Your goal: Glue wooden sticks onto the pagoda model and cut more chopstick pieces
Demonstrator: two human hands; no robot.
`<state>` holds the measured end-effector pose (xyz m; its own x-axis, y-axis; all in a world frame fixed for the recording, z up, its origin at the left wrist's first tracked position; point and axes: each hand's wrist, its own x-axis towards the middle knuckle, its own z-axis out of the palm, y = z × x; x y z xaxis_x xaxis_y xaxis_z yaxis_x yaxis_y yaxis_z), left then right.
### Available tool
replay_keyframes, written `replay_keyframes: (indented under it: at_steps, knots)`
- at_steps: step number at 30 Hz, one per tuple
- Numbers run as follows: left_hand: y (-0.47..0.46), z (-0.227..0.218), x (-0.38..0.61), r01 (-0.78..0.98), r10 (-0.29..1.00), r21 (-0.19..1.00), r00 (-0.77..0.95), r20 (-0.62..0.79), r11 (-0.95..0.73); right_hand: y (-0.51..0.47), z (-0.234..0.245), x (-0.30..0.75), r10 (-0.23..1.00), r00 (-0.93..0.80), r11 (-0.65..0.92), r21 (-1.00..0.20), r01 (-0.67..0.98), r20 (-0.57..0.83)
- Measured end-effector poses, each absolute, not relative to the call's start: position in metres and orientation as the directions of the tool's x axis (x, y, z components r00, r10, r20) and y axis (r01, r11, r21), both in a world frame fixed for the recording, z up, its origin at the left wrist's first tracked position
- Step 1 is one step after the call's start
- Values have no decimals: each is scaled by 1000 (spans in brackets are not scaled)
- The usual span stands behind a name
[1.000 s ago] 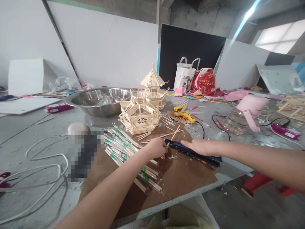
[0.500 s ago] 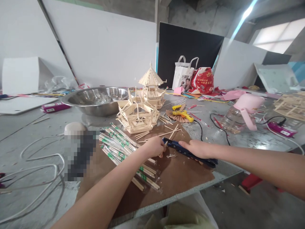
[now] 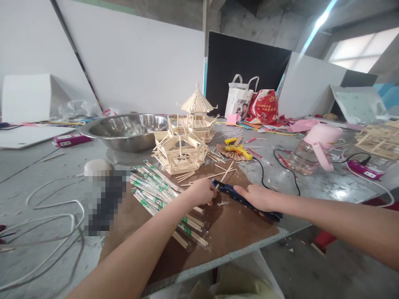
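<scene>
My left hand [image 3: 202, 192] is closed, pinching a short wooden chopstick [image 3: 217, 187] over the brown board [image 3: 243, 236]. In my right hand [image 3: 257, 197] is a dark blue hand cutter [image 3: 232, 192], its handles wrapped by my fingers and its jaws at the chopstick. Small pale scraps lie below the jaws. Beside my left forearm lie several chopsticks in clear and green wrappers [image 3: 156, 187]. Loose bare sticks [image 3: 229, 171] rest behind the cutter. An open stick framework [image 3: 181, 151] stands beyond my left hand, with a roofed stick pavilion [image 3: 198, 108] behind it.
A steel basin [image 3: 124, 141] sits at the back left. Toward the right are a yellow glue gun [image 3: 238, 149] with a black cord, a pink-lidded jug [image 3: 311, 151] and a purple power strip [image 3: 364, 169]. A white cable [image 3: 70, 216] loops at the left.
My right hand and the cutter's handles have shifted very slightly left. My left hand stays at the same spot with the chopstick.
</scene>
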<state>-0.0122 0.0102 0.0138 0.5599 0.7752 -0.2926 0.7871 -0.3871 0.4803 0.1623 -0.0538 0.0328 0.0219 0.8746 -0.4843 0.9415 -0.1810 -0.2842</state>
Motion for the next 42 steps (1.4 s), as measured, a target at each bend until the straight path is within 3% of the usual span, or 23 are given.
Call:
replay_keyframes:
  at_steps: [42]
  knots:
    - [12,10,-13,780,774,464,575,-265,-420,-57,22,167,926,26,-131,-255,958,-377]
